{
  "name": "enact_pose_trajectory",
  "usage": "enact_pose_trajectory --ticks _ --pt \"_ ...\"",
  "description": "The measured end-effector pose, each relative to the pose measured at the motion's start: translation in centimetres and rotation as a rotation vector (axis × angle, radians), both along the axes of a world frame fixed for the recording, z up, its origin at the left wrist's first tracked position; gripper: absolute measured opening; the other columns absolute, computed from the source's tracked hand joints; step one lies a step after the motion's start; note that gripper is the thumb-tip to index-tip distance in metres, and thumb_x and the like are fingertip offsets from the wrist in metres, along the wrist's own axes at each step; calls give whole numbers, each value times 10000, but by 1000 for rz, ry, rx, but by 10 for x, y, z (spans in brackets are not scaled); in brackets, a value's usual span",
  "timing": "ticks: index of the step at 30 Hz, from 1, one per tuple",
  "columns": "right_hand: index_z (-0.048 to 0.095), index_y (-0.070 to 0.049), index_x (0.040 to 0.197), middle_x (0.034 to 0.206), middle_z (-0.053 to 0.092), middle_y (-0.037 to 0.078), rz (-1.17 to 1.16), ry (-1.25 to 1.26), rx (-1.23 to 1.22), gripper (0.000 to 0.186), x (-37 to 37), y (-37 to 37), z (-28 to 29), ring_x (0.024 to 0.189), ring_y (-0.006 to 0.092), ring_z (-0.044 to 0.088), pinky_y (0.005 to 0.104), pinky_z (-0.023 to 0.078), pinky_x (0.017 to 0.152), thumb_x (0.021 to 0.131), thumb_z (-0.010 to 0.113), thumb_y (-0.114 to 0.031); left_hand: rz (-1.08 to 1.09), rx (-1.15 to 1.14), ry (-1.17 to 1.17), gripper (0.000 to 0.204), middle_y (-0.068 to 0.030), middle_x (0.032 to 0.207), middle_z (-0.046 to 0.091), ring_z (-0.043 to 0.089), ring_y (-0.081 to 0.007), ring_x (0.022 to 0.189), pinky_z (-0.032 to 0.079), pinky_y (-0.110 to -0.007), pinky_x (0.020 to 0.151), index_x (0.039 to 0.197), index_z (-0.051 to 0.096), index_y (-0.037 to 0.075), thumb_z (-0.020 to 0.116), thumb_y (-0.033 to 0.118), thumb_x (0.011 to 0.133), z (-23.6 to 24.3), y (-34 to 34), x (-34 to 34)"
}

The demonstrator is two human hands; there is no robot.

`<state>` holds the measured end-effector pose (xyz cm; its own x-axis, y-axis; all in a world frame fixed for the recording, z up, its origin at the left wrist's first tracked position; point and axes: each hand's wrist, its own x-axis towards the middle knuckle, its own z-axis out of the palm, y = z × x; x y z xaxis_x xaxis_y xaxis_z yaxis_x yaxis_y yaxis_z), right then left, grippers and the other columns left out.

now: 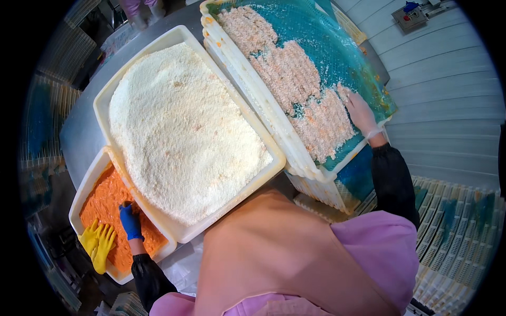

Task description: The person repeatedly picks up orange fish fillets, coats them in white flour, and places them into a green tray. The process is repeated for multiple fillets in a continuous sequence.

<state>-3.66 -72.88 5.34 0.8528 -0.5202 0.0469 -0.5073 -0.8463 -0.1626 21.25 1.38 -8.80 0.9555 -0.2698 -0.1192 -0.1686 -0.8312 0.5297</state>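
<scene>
My left hand (pixel 130 222), in a blue glove, is down in a white tub (pixel 80 203) of wet orange pieces (pixel 100 197). Its fingers look curled into the mass, and what they hold is hidden. On the right, my right hand (pixel 360 112) wears a thin pale glove. Its fingers lie stretched out against the edge of the nearest crumb-coated patch (pixel 324 126). More coated patches (pixel 287 71) run in a row away from me on a blue-green mesh sheet (pixel 348 58), which lines the top tray of a stack (pixel 258 100).
Between my hands stands a large white tub (pixel 276 160) heaped with pale crumbs (pixel 184 126). Yellow gloves (pixel 100 245) hang over the orange tub's rim. Under the tubs is a metal table (pixel 79 126). Stacked slatted trays (pixel 458 242) stand at the right. Another person (pixel 141 10) is beyond the table.
</scene>
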Motion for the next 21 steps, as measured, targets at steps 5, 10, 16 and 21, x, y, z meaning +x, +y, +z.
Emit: enact_pose_trajectory --ticks 5,10,16,21 --pt "442 -36 1291 1272 476 209 20 51 160 403 -15 -8 7 1221 344 411 364 332 1012 943 425 -238 72 -55 8 256 -129 974 623 597 -220 873 467 -284 738 981 627 -27 573 -51 731 -11 47 -2" --pt "327 -9 1373 1418 347 137 -18 -103 678 482 4 -6 4 1311 242 317 336 256 1065 969 401 -260 418 -220 149 316 -66 952 623 588 -146 713 478 -243 678 1158 581 4 539 29 846 -64 125 18" --pt "291 24 1384 1437 312 114 -96 -370 1015 461 18 33 26 1309 185 307 287 230 1076 988 362 -202 144 180 -439 453 -203 1151 548 539 -303 993 424 -362 885 1217 519 7 528 -24 765 -38 78 2" --pt "272 34 1386 1447 283 139 -110 -459 904 508 21 77 39 1330 221 275 326 202 1101 1002 278 -299 -16 543 -203 172 -165 828 606 534 -373 858 449 -414 736 834 652 58 617 57 665 23 22 3"
